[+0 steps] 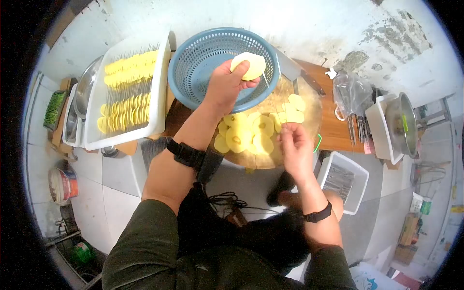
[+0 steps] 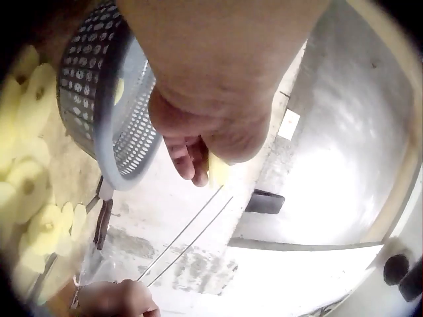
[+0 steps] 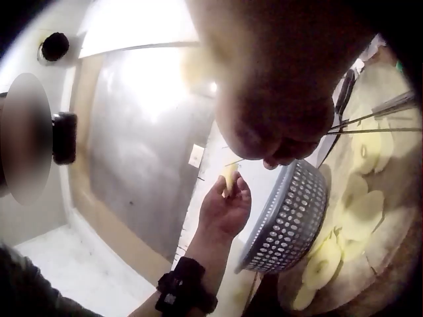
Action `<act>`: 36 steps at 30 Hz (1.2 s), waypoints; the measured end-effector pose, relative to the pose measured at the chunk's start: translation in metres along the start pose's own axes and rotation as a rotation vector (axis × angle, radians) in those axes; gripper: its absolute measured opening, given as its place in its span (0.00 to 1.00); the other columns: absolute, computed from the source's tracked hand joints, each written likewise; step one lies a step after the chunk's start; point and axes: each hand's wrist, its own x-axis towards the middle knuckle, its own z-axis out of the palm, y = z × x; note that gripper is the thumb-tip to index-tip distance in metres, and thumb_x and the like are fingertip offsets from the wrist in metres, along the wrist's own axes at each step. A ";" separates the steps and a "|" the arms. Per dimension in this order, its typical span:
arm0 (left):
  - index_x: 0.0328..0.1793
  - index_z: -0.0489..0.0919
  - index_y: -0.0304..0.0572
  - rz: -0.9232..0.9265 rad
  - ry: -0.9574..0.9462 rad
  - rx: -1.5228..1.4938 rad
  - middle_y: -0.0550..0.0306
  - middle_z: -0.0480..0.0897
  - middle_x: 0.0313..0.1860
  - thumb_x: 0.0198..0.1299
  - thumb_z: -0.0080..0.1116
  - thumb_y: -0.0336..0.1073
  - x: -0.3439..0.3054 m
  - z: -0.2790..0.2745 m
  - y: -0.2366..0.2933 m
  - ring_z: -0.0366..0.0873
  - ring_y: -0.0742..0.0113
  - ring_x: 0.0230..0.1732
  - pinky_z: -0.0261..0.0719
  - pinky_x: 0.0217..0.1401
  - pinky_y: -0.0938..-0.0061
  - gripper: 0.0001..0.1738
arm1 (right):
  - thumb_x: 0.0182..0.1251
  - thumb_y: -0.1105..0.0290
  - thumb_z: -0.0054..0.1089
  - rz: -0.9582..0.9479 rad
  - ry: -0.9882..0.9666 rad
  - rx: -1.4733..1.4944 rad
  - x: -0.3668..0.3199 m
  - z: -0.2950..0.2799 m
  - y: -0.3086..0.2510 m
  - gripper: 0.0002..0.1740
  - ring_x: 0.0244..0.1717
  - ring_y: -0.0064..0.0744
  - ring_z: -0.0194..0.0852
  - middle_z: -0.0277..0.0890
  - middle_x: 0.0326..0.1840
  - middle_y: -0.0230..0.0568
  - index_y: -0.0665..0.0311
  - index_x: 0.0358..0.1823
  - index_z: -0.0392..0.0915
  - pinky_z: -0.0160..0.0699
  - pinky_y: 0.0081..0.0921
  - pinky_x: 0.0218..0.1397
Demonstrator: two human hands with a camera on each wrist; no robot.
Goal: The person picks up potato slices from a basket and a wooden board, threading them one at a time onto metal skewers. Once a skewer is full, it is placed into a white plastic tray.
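Above the blue basket, my left hand (image 1: pixel 226 88) (image 2: pixel 211 125) (image 3: pixel 226 210) grips a pale yellow slice (image 1: pixel 249 66) (image 2: pixel 217 172) (image 3: pixel 229 177) between thumb and fingers; whether several are stacked there I cannot tell. Two thin metal skewers (image 2: pixel 188 231) run from the slice towards my right hand (image 1: pixel 296 149) (image 2: pixel 129 298) (image 3: pixel 274 122), which pinches their other end over the near right part of the round board. Loose yellow slices (image 1: pixel 263 124) (image 2: pixel 30 185) (image 3: pixel 362 214), some with a round mark in the middle, lie overlapping on the board (image 1: pixel 309 104) beside my right hand.
A blue perforated basket (image 1: pixel 186 60) stands behind the board. At left, a white tray (image 1: pixel 157 118) holds rows of skewered yellow slices. A cleaver (image 1: pixel 289 65) lies at the board's back edge. More skewers lie in a white bin (image 1: pixel 360 191) and beside a plastic bag (image 1: pixel 350 89).
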 end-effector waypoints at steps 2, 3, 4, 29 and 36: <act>0.55 0.75 0.32 -0.008 -0.009 -0.007 0.51 0.82 0.45 0.69 0.51 0.39 -0.003 0.004 0.001 0.82 0.68 0.39 0.82 0.41 0.78 0.16 | 0.72 0.73 0.50 0.024 0.025 0.014 0.000 -0.001 -0.003 0.07 0.33 0.20 0.72 0.75 0.30 0.34 0.71 0.44 0.72 0.73 0.19 0.40; 0.55 0.75 0.33 -0.021 0.007 -0.007 0.52 0.82 0.45 0.69 0.51 0.39 -0.004 0.006 0.002 0.82 0.68 0.39 0.82 0.40 0.78 0.16 | 0.72 0.73 0.50 0.025 0.030 0.015 0.000 -0.001 -0.003 0.07 0.33 0.20 0.72 0.75 0.30 0.34 0.71 0.44 0.72 0.73 0.19 0.40; 0.55 0.75 0.33 -0.032 0.025 -0.006 0.52 0.82 0.44 0.70 0.50 0.38 -0.004 0.007 0.003 0.82 0.68 0.38 0.82 0.39 0.79 0.16 | 0.73 0.73 0.50 0.003 0.031 0.015 0.000 0.000 -0.004 0.07 0.33 0.20 0.72 0.74 0.30 0.33 0.71 0.43 0.72 0.73 0.19 0.40; 0.57 0.74 0.35 -0.021 -0.017 0.040 0.54 0.82 0.47 0.65 0.56 0.36 -0.007 0.005 0.006 0.83 0.68 0.36 0.78 0.34 0.82 0.17 | 0.71 0.72 0.52 -0.126 0.054 -0.133 -0.003 0.004 0.004 0.08 0.31 0.23 0.77 0.77 0.27 0.37 0.71 0.41 0.74 0.75 0.22 0.37; 0.52 0.75 0.29 -0.023 0.026 0.042 0.50 0.82 0.43 0.64 0.55 0.33 -0.009 0.011 0.010 0.82 0.68 0.34 0.76 0.31 0.81 0.15 | 0.71 0.72 0.52 -0.142 0.047 -0.137 -0.003 0.004 0.007 0.08 0.31 0.22 0.76 0.77 0.27 0.36 0.71 0.41 0.74 0.75 0.22 0.36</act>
